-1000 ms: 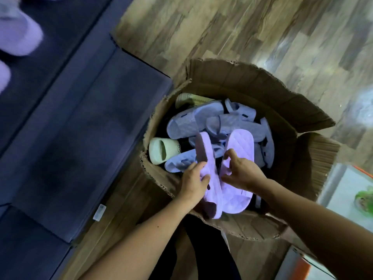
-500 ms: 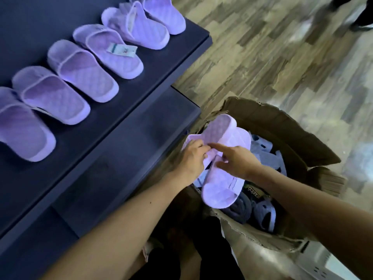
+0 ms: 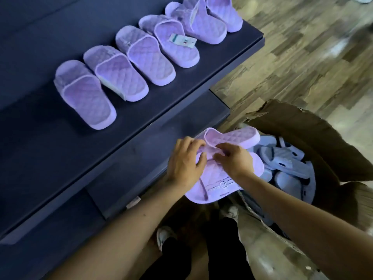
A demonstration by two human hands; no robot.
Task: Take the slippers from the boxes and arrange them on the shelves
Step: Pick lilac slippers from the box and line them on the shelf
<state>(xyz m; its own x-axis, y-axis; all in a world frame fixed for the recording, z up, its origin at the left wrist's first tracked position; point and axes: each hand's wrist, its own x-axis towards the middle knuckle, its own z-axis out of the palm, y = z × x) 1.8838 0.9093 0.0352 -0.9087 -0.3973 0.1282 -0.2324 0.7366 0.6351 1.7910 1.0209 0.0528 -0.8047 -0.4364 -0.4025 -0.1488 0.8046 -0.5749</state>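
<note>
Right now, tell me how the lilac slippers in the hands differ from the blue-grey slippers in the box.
Colour: the lilac slippers are pale purple, the blue-grey slippers dull blue. Pose: the lilac slippers are gripped by the left hand and right hand; the blue-grey slippers lie jumbled in the cardboard box. Both are slide slippers.

A floor (image 3: 292, 63) of wood-look planks in mixed brown, tan and grey fills the right and far side, its boards laid in staggered lengths. Pale glossy patches of reflected light lie on it at the far right. On the left stands dark blue-grey shelving: an upper shelf (image 3: 40, 27) and a lower shelf (image 3: 151, 142) stepped beneath it. A small white label (image 3: 133, 202) sits on the lower shelf's near edge.
</note>
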